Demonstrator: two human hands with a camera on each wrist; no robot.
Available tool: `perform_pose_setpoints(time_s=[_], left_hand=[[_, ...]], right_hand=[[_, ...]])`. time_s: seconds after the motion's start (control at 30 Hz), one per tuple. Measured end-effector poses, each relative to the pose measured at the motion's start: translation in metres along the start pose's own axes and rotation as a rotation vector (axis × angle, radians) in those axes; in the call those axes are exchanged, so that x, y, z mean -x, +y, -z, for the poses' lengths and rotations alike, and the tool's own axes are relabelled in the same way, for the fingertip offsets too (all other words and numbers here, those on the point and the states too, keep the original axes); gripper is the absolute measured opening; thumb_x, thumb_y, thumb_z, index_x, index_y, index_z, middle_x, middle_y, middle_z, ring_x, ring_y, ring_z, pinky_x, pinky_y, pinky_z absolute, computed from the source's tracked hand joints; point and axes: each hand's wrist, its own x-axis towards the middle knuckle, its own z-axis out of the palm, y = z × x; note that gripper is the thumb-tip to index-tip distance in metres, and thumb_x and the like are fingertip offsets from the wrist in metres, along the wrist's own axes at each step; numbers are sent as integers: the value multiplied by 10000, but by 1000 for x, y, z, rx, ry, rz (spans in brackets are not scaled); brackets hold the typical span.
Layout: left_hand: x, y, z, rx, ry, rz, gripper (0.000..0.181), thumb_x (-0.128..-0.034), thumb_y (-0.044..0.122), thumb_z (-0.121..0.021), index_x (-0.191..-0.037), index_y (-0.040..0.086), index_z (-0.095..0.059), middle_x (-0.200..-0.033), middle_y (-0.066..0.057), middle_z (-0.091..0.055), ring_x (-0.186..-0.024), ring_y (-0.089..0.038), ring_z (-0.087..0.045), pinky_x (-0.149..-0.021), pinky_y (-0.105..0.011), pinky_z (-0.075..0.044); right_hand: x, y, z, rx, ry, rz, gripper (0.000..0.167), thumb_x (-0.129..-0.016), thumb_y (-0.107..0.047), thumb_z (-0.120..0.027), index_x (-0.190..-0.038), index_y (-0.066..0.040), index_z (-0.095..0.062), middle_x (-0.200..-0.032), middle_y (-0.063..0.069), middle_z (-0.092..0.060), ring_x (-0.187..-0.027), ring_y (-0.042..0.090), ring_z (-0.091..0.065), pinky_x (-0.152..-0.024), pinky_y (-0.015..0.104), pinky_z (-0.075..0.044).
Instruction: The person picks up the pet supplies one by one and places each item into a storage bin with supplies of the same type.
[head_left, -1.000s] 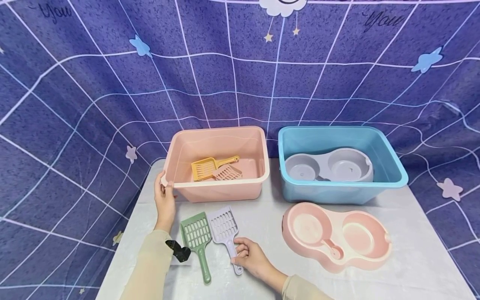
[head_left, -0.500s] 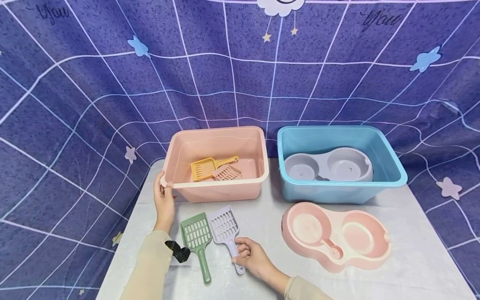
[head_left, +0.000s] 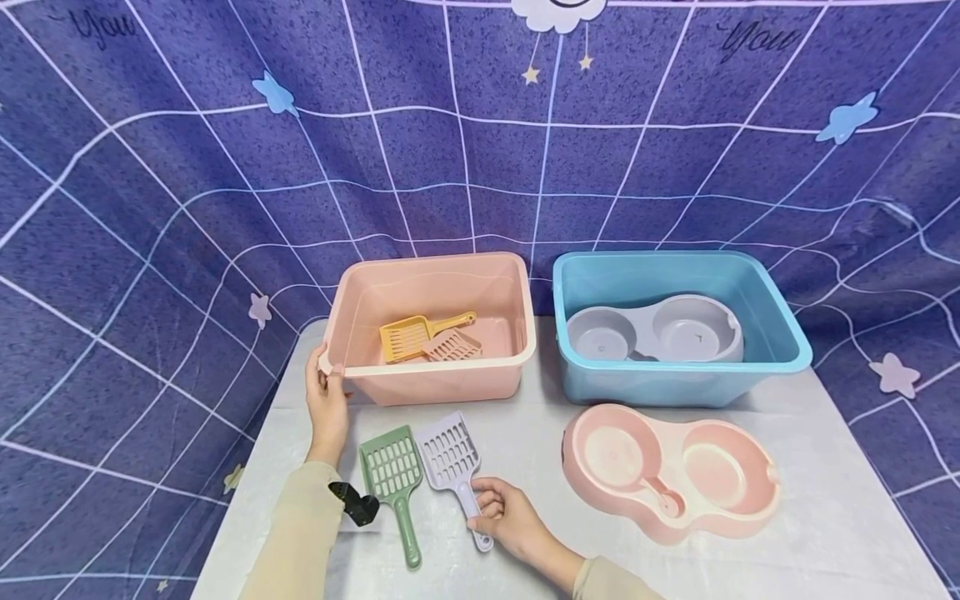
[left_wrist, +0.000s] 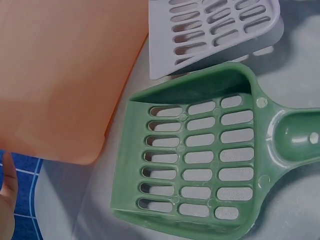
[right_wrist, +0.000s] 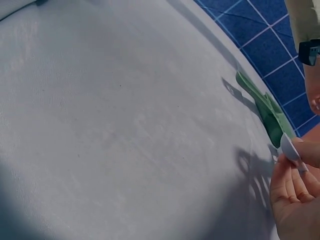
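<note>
In the head view my left hand (head_left: 327, 408) grips the front left corner of the pink bin (head_left: 435, 383); in the left wrist view only part of that hand (left_wrist: 7, 200) shows at the left edge. My right hand (head_left: 510, 521) pinches the handle of the lilac slotted scoop (head_left: 451, 451) between thumb and fingers. Left of it a green slotted scoop (head_left: 393, 464) lies on the table, its handle toward the front. Up close in the right wrist view, the right hand (right_wrist: 300, 195) holds the lilac handle (right_wrist: 288, 147), with the green scoop (right_wrist: 270, 117) beyond.
Inside the pink bin lie a yellow scoop (head_left: 406, 339) and a pink scoop (head_left: 453, 345). A blue bin (head_left: 667, 385) at the back right holds a grey double bowl (head_left: 688, 330). In front of it sits a pink double bowl (head_left: 672, 458). A patterned curtain (head_left: 480, 150) hangs behind.
The lower end of the lilac scoop's handle has shifted slightly right with my right hand. My left hand keeps its grip on the pink bin's corner.
</note>
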Motion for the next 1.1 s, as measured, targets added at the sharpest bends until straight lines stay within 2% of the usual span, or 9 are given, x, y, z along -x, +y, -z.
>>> perform_pose_setpoints(time_s=[0.1,0.13,0.4,0.67,1.1], left_hand=[[6,15,-1,-3,-8,6,489,-1049,117,-375,-1532,102,-298,-1507,-151,-392,-1058,-137,-463,-682,-197,-434],[7,16,-1,-2,-9,4,488,-1050,123,-377,-1531,102,-299,-1506,-149,-393,-1056,-125,-462,-684,-196,-434],[7,16,1,-7,-3,10,486,-1049,125,-378,-1529,105,-306,-1496,-148,-406,-1034,-118,-465,-677,-191,-430],[7,16,0,3,-10,14,493,-1049,121,-374,-1535,103,-291,-1493,-170,-401,-1101,-266,-454,-676,-188,-431],[7,17,-1,-9,-12,16,505,-1042,116,-375,-1539,95,-284,-1494,-163,-393,-1136,-247,-452,-692,-193,-423]], right_hand=[[2,-3,0,-8,-2,4,560,-741,183,-707,-1266,158,-515,-879,47,-557,-706,73,-464,-586,138,-392],[2,-5,0,-11,-2,5,560,-742,181,-707,-1267,158,-514,-878,44,-554,-705,73,-460,-585,138,-389],[5,-12,2,-61,-3,4,569,-751,177,-697,-1282,171,-491,-898,46,-555,-701,58,-453,-571,131,-384],[7,-19,4,-105,-7,20,590,-767,182,-690,-1308,186,-454,-924,69,-557,-698,39,-433,-585,122,-374],[13,-30,7,-120,-44,15,601,-781,160,-706,-1320,190,-442,-939,71,-577,-718,37,-489,-621,128,-425]])
